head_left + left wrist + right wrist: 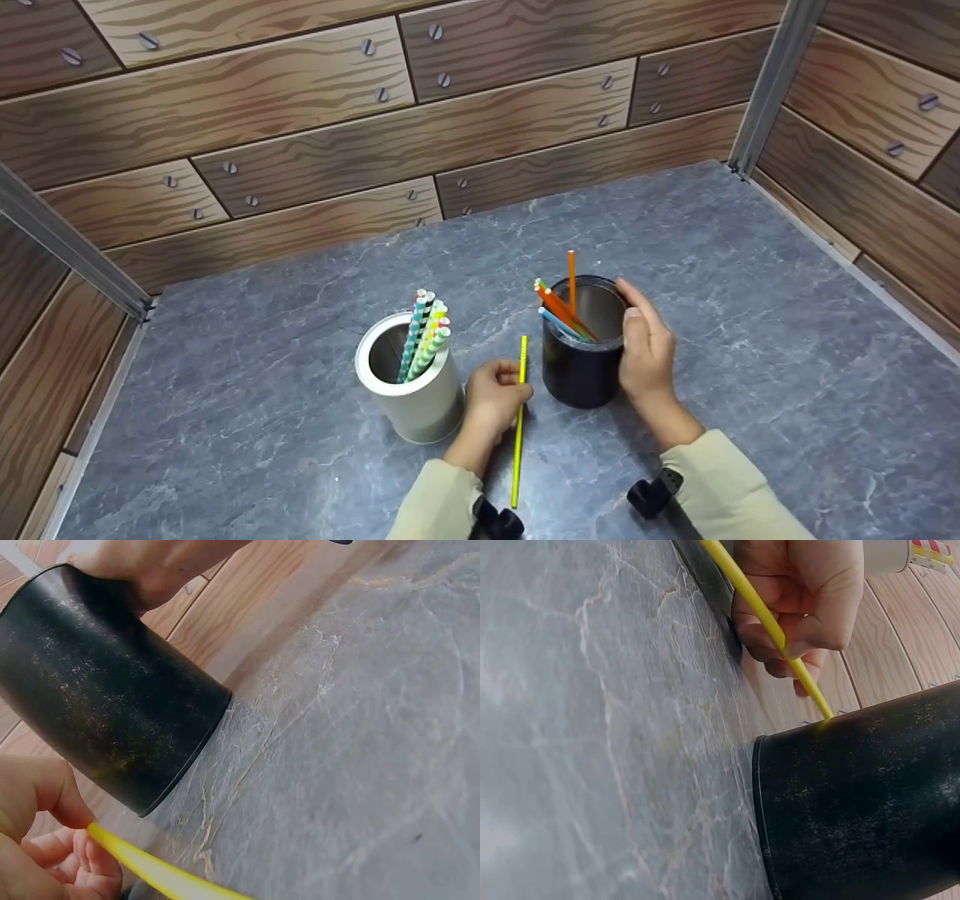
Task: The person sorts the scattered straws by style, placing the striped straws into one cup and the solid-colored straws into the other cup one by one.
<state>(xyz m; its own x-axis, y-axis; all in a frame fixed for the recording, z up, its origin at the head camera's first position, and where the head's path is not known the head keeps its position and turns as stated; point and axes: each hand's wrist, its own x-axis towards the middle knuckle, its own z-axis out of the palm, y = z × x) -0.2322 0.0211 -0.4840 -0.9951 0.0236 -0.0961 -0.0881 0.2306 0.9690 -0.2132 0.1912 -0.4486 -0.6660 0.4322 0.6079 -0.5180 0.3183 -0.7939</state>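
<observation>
A yellow straw (517,450) is pinched between the thumb and fingers of my left hand (495,394), which is between the two cups. My right hand (649,352) holds the side of a black cup (581,379), its fingers reaching up to the rim. Inside that cup lean several plain straws (559,309), orange, blue and green, with one orange straw standing upright. Left of my left hand stands a white cup (424,412) with several striped paper straws (424,337). In the right wrist view the yellow straw (754,600) passes close to the black cup (862,795).
A grey marbled tabletop (262,397) lies under everything. Wood-patterned panels (300,135) rise at the back and sides, joined at the corners by metal posts (776,82).
</observation>
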